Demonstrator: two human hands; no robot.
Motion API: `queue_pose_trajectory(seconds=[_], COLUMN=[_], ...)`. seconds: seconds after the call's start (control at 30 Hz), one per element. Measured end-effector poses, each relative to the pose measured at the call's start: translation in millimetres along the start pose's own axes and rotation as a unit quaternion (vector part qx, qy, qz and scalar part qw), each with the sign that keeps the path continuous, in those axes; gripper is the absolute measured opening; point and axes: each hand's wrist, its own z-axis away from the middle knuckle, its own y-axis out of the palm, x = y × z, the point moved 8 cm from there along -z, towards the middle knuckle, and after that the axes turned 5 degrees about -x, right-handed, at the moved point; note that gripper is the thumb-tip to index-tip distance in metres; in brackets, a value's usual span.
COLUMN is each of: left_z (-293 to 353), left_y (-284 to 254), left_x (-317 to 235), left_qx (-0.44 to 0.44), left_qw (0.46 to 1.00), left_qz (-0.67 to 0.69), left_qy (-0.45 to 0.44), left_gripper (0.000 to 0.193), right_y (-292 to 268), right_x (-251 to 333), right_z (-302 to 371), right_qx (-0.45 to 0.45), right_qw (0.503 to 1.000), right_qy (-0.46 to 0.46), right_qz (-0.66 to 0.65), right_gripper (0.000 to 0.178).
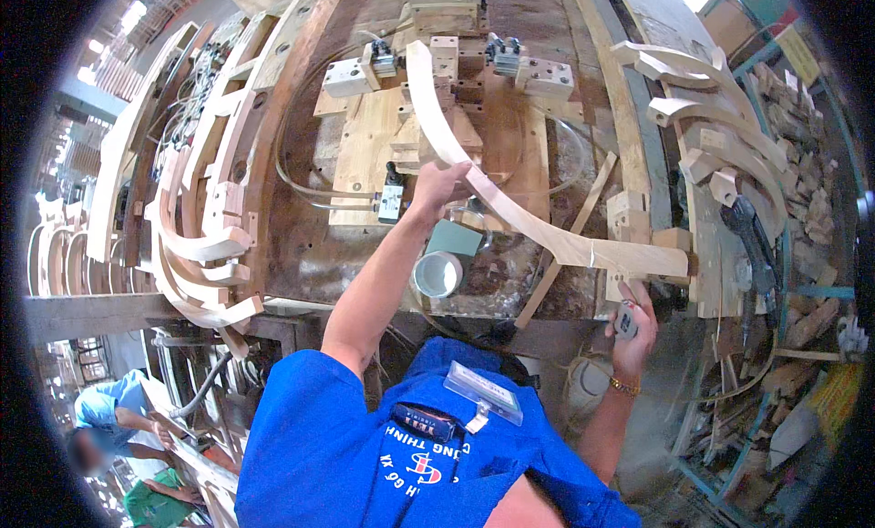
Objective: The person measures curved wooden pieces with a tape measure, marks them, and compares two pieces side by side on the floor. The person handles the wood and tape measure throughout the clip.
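Observation:
A long, pale, curved wooden piece (510,216) stretches slantwise over the bench, from the jig at the far middle to the near right. My left hand (442,189) has its fingers wrapped round the middle of it. At its near right end, my right hand (638,323) is closed on a small grey case that looks like a tape measure (627,320), with fingertips at the wood's lower edge. Beneath the curved piece lies a wooden jig (365,164) with clamp blocks. A white round cup (437,275) and a green sheet (455,239) are near my left forearm.
A clamp block (351,77) and another block (545,77) flank the jig, with clear hoses around. Curved wooden parts (205,246) are stacked at left, and more parts (720,118) lie at right beside a black tool (752,241). Another person (114,410) works at lower left.

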Motion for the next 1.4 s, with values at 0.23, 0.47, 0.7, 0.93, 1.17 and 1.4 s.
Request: queue_pose_trajectory(seconds=[0.23,0.47,0.7,0.93,1.17,1.4], left_z=[85.5,107.1,-156.8,-218.0,-217.4,-253.4], left_y=[34.9,68.9,-94.2,-86.5,-93.5,-56.7], left_x=[-22.6,-40.4,-168.6,-157.2,-162.2,-162.8], left_qx=[0.024,0.310,-0.068,-0.258,-0.278,0.047], left_qw=[0.963,0.943,0.972,0.924,0.915,0.980], left_qz=[-0.226,-0.089,0.134,0.133,-0.056,0.125], left_qy=[0.145,0.080,0.179,0.250,0.287,0.147], left_gripper=[0.026,0.014,0.014,0.009,0.019,0.030], right_y=[56.6,113.4,30.2,90.8,77.5,54.1], right_x=[51.3,104.6,155.3,160.1,153.0,145.2], right_z=[33.8,25.6,-26.7,-49.0,-55.3,-57.4], right_qx=[0.050,0.181,0.029,0.020,0.024,0.106], right_qw=[0.959,0.762,0.784,0.809,0.806,0.797], right_qy=[-0.167,-0.314,-0.234,-0.168,-0.087,-0.234], right_qz=[0.225,0.536,0.574,0.562,0.585,0.547], right_gripper=[0.051,0.053,0.023,0.027,0.029,0.032])
